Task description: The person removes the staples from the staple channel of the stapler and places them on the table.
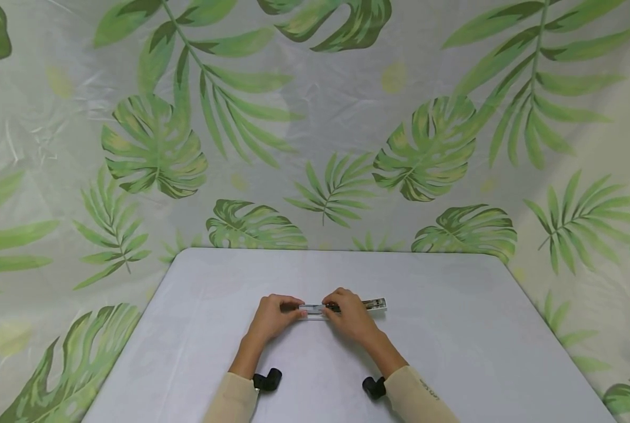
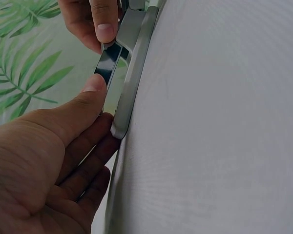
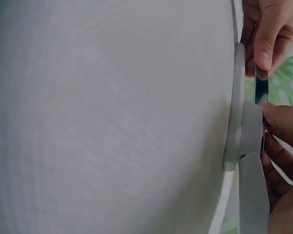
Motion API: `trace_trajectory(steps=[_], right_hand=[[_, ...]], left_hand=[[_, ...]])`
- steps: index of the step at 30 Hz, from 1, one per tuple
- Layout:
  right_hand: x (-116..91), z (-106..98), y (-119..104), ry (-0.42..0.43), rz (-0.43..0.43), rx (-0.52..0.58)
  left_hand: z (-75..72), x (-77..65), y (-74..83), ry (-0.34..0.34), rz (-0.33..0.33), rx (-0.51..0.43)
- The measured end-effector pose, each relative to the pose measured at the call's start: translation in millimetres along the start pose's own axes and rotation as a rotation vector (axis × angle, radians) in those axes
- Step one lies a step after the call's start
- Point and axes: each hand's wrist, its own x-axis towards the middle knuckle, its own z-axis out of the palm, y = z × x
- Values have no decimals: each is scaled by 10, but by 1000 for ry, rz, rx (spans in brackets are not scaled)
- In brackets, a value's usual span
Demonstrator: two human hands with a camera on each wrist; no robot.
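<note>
A stapler (image 1: 375, 304) lies on the table with its top cover swung back to the right, away from the base. Its grey base (image 2: 132, 92) rests along the tabletop, and the light-coloured cover (image 3: 253, 190) shows in the right wrist view. Above the base runs the shiny metal staple channel (image 2: 107, 63). My left hand (image 1: 272, 317) pinches the channel's left end between thumb and fingers. Nearer the stapler's middle, my right hand (image 1: 351, 317) pinches the same channel. The fingers hide part of the channel, so any staples inside cannot be made out.
A white-covered table (image 1: 188, 346) spreads beneath the hands. Behind it hangs a pale curtain (image 1: 341, 117) printed with green leaves. Small black devices sit at the left wrist (image 1: 267, 380) and right wrist (image 1: 374, 388), close over the tabletop.
</note>
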Motion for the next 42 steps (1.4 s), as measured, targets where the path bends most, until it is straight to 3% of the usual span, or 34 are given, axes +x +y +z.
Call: trace_trajectory(steps=[5, 13, 42], right_hand=[[-15, -11, 5, 3, -16, 35], [-41, -55, 6, -10, 29, 115], [-72, -80, 82, 33, 55, 128]], left_hand=[[-2, -8, 2, 4, 11, -1], [-1, -6, 4, -5, -4, -14], [12, 2, 0, 4, -13, -24]])
